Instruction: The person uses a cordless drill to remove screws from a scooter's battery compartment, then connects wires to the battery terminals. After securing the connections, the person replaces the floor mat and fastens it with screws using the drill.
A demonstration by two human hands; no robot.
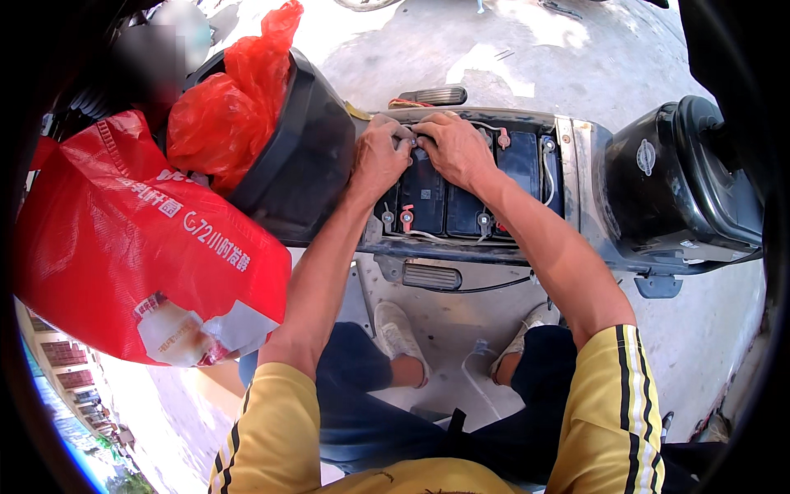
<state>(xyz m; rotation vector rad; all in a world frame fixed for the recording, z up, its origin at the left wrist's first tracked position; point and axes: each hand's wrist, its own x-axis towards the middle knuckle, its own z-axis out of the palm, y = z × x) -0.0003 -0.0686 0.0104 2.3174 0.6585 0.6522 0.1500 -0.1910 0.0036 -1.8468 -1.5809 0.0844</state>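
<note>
Centrally: battery bay, both hands at its far edge

Row of black rectangular plastic-cased batteries point(426, 211), seated in an open bay with a pale, worn metal edge strip point(566, 169). Location: beneath and on the near side of the fingertips, extending past the right hand point(457, 150) to the right. Fittings: red terminal tab point(406, 217), near edge; thin white cable point(548, 177), right end.

Left hand point(384, 156): fingers bent, thumb and forefinger drawn together, far-left corner. Right hand: fingers curled, tips close beside the left's. Anything pinched: cannot tell.

Handling note, by judgement: apparently a small connection being worked; steady it with one hand, turn or seat it squarely with the other, bridging no terminals with metal.

Adjacent, left: black plastic bin point(317, 169) holding a crumpled red plastic bag point(216, 132). Right: glossy black rounded case point(642, 193).
</note>
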